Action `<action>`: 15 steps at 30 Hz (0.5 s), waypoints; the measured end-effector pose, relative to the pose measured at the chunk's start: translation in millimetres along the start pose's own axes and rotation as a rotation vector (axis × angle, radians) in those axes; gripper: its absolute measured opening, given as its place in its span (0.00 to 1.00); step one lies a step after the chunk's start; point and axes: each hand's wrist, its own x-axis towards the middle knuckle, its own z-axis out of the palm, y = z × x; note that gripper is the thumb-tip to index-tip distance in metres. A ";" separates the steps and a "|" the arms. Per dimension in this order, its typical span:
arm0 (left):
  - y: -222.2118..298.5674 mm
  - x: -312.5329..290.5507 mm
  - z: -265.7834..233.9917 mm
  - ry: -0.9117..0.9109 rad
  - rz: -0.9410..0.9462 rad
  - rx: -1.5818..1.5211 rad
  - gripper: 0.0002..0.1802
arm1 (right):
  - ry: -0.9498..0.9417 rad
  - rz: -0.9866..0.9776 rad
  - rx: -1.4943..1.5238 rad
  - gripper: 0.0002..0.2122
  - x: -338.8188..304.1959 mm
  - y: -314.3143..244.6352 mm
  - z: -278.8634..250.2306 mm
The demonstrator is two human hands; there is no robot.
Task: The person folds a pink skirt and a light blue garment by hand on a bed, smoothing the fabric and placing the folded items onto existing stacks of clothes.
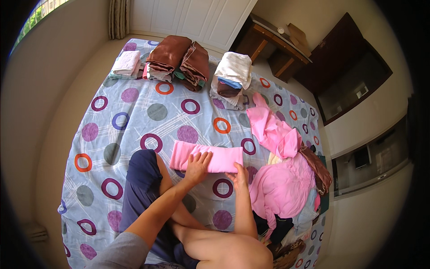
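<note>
Pink folded cloth [207, 158] lies flat on the bed [134, 116], pressed under both of a seated person's hands.

The left hand [197, 166] rests palm-down on the cloth's near edge, fingers [202, 157] spread apart; the right hand [239, 175] touches its near right corner, fingers together and flat, clamped on nothing. The cloth sits around the middle of the bed, whose sheet is printed with circles. Stacks of folded brown and pink towels [172, 60] and a white-topped stack [233, 71] line the far edge. A heap of loose pink garments [280, 179] lies along the right edge, just beside the cloth.
</note>
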 end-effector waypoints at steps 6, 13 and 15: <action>-21.4 37.3 -16.6 0.161 -0.165 -0.284 0.25 | -0.187 -0.189 -0.108 0.16 -13.4 -31.2 26.4; -18.3 75.8 -102.1 0.011 -0.272 -0.538 0.19 | -0.346 -0.502 -0.365 0.36 -4.2 -16.6 56.6; -6.8 67.3 -130.8 -0.121 -0.334 -0.972 0.18 | -0.415 -0.447 -0.347 0.36 -4.9 -12.0 62.1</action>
